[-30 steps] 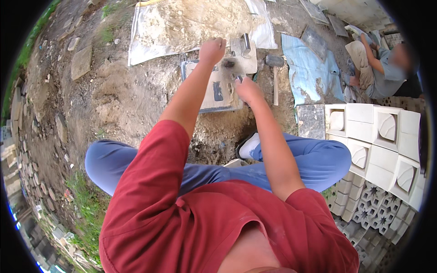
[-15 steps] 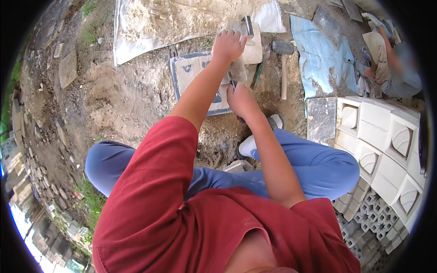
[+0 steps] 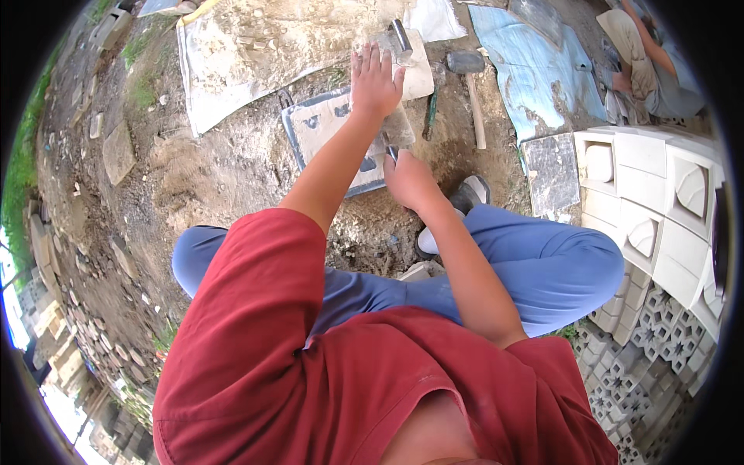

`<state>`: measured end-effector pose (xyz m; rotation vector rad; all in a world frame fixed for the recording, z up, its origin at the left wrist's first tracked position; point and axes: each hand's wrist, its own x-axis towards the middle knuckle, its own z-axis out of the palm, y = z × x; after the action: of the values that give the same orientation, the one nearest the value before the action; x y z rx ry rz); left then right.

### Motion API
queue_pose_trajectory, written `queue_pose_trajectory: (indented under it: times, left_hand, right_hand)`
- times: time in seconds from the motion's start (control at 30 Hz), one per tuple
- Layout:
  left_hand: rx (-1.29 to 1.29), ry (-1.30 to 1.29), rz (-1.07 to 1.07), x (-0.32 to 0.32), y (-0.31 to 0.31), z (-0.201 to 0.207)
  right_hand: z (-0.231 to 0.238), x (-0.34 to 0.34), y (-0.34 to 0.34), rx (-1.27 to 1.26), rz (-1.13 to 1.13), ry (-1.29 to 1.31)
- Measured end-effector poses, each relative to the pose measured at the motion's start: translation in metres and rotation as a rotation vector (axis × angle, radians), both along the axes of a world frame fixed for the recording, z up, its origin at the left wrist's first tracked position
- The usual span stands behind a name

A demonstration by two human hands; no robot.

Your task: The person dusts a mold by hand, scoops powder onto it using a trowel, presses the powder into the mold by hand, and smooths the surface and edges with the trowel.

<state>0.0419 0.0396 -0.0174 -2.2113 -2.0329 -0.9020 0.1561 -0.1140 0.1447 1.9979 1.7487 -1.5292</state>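
My left hand [image 3: 376, 84] is over the far right part of a shallow, dark-blue-rimmed mould [image 3: 297, 141], its fingers stretched and spread. Whether the palm touches the mould's pale, sandy fill [image 3: 322, 142] cannot be seen. My right hand [image 3: 408, 180] is closed round the handle of a trowel [image 3: 398, 129] at the mould's near right side. The trowel's grey blade lies toward the left hand, partly hidden by the wrist. Just beyond the left fingertips, a dark-handled tool [image 3: 401, 37] rests on a pale board [image 3: 419, 76].
A dark-headed mallet [image 3: 465, 62] and a green-handled tool [image 3: 431, 116] lie right of the mould. Sandy material [image 3: 271, 43] covers a white sheet behind. Rightward are a blue sheet [image 3: 508, 74], a grey slab [image 3: 552, 178], stacked white blocks [image 3: 643, 163] and a seated co-worker [image 3: 666, 85].
The view has shifted a little. My left hand's fingers have straightened and spread, and the hand sits slightly farther from the dark-handled tool. My right hand keeps its grip on the trowel.
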Motion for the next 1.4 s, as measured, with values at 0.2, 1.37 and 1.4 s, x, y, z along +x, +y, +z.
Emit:
queue_pose_trajectory:
  times: [0.2,1.37,1.4]
  left_hand:
    - [0.038,-0.033,-0.017,0.001,-0.014,0.000]
    - [-0.092,-0.027,-0.040,0.067,-0.162,0.015]
    - [-0.085,-0.024,-0.033,0.069,-0.167,0.016]
  right_hand:
    - [-0.016,0.002,-0.020,0.083,-0.020,-0.024]
    - [-0.011,0.073,-0.157,0.113,-0.012,-0.012]
    - [-0.008,0.074,-0.158,0.098,-0.021,-0.027]
